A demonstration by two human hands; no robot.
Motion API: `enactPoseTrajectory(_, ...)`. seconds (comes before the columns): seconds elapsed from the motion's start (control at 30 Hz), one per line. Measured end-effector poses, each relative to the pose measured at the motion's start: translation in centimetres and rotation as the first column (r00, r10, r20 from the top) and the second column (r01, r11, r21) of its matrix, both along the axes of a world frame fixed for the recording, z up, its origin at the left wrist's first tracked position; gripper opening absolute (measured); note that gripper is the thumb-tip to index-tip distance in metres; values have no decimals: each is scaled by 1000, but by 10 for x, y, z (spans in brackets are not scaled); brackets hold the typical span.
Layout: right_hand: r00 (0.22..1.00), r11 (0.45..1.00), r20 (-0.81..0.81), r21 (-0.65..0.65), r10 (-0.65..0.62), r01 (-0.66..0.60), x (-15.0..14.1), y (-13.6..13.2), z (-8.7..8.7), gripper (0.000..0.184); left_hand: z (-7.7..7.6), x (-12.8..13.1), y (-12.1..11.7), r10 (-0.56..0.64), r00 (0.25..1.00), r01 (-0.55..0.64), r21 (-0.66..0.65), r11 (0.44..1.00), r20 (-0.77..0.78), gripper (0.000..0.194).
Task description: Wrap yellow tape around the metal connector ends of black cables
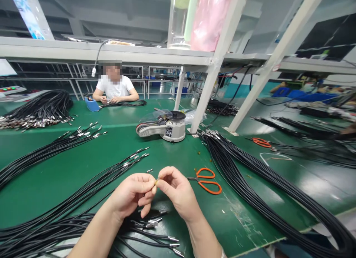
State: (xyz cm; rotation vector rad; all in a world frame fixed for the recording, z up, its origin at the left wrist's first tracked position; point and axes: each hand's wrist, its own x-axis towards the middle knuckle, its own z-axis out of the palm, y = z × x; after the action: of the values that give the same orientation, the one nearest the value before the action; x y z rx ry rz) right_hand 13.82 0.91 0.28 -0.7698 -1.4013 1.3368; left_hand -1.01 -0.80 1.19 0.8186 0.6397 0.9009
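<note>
My left hand (136, 193) and my right hand (180, 195) meet fingertip to fingertip above the green table. Both are closed in a pinch around a thin cable end (156, 181), which shows a bit of metal and yellowish tape. Most of it is hidden by the fingers. Under and beside my left wrist lie black cables (150, 223) with silvery metal ends. Just right of my right hand rest scissors with orange handles (210, 183).
A tape dispenser (175, 130) stands beyond my hands. Bundles of black cables lie at left (47, 154) and right (250, 176). White shelf posts (207, 91) rise from the table. Across it sits a person in a white shirt (115, 88), hands at a cable. A green tabletop (116, 143) spans the scene.
</note>
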Motion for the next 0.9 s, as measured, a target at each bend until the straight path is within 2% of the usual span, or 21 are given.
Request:
enactPoseTrajectory(0.1,992,987,-12,98,129,-128,3,-2,2,9,0,-4,-3,-134,991,134,-4,991,-4,26)
enactPoseTrajectory(0.17,992,980,0,157,128,-126,6,-2,3,10,1,-4,-5,-159,987,160,10,987,-34,25)
enactPoseTrajectory(0.23,996,983,32,159,89,-93,11,-2,6,11,3,-2,-6,-99,990,105,52,993,-96,25)
enactPoseTrajectory(0.3,994,991,85,105,75,-84,20,-1,11,13,6,3,-8,14,977,14,132,991,-212,26)
enactPoseTrajectory(0.43,972,998,229,-12,61,-60,37,0,22,15,7,12,-11,211,859,-60,317,947,-466,26)
enactPoseTrajectory(0.53,938,1000,347,15,9,-15,41,-3,27,14,7,16,-14,272,791,-50,384,922,-549,20)
enactPoseTrajectory(0.7,920,999,390,21,-37,31,38,-11,26,14,7,20,-16,340,705,11,489,872,-622,19)
enactPoseTrajectory(0.83,901,999,435,32,6,-23,47,-18,23,13,8,27,-17,443,656,69,633,771,-611,19)
enactPoseTrajectory(0.9,886,998,462,38,33,-57,53,-19,21,13,9,31,-17,434,652,97,637,764,-621,18)
